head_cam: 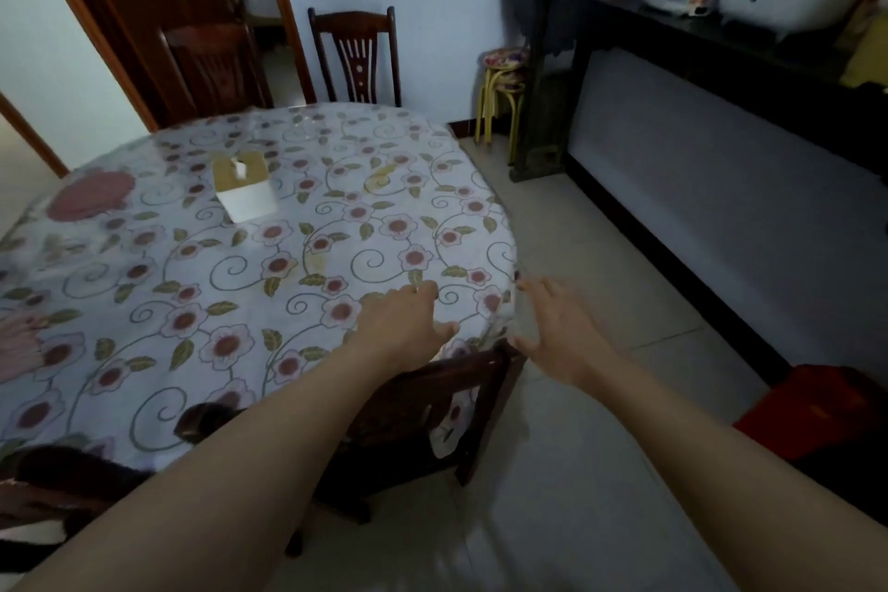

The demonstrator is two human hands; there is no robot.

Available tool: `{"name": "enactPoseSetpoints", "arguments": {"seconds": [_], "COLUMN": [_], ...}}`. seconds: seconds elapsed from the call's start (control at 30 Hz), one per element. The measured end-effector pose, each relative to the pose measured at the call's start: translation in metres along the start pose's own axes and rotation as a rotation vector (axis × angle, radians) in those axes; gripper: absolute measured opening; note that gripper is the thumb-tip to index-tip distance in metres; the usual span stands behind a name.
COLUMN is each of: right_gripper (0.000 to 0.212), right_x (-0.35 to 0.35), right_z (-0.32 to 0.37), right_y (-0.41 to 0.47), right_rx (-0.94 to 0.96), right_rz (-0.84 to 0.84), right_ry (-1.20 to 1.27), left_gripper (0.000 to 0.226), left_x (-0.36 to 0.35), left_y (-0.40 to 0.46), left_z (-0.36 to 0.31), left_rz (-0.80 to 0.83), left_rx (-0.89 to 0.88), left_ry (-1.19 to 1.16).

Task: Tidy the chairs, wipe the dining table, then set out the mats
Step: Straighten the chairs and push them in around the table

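Note:
The round dining table (pixel 144 284) carries a flower-patterned cloth under clear plastic. A dark wooden chair (pixel 432 404) is tucked under its near right edge. My left hand (pixel 403 327) hovers over the chair's back rail and the table edge, fingers spread, holding nothing. To the right of the chair's top corner, my right hand (pixel 557 327) is open with fingers apart, its thumb close to that corner. Another dark chair (pixel 358 53) stands at the table's far side, and a third (pixel 216 63) sits left of it. Part of a chair (pixel 53 490) shows at the lower left.
A tissue box (pixel 245 183) and a pink round mat (pixel 91 195) lie on the table. Stacked yellow-legged stools (pixel 502 96) stand by the wall. A dark sideboard (pixel 672 43) with appliances runs along the right. A red object (pixel 817 409) sits on the tiled floor.

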State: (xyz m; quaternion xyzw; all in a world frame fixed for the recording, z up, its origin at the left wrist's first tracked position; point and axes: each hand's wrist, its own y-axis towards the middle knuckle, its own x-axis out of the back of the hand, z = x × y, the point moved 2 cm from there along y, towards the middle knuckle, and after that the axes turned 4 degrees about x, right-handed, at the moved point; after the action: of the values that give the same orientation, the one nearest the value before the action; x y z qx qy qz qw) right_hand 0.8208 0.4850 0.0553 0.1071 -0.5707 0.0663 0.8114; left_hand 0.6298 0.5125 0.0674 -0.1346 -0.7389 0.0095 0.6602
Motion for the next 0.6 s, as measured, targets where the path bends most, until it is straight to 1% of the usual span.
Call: {"name": "enactPoseSetpoints", "arguments": {"seconds": [0.23,0.33,0.47,0.6], "right_gripper": [0.059,0.062,0.065,0.065], "right_x": [0.046,0.063,0.074,0.08], "right_z": [-0.121,-0.176,-0.224,-0.26], "right_y": [0.04,0.065,0.107,0.177], "right_rx": [0.037,0.029,0.024,0.074], "right_rz": [0.035,0.057,0.082,0.085], "right_ry": [-0.009,-0.025,-0.009,-0.02], "left_gripper": [0.053,0.056,0.057,0.058], "left_x": [0.014,0.022,0.032,0.045], "left_y": [0.082,0.118,0.167,0.24], "left_z": [-0.107,-0.142,-0.162,-0.169], "left_rz": [0.003,0.022,0.055,0.079], "left_rx": [0.096,0.118,0.141,0.179], "left_ry": [-0.1,-0.129,-0.141,-0.19]}}
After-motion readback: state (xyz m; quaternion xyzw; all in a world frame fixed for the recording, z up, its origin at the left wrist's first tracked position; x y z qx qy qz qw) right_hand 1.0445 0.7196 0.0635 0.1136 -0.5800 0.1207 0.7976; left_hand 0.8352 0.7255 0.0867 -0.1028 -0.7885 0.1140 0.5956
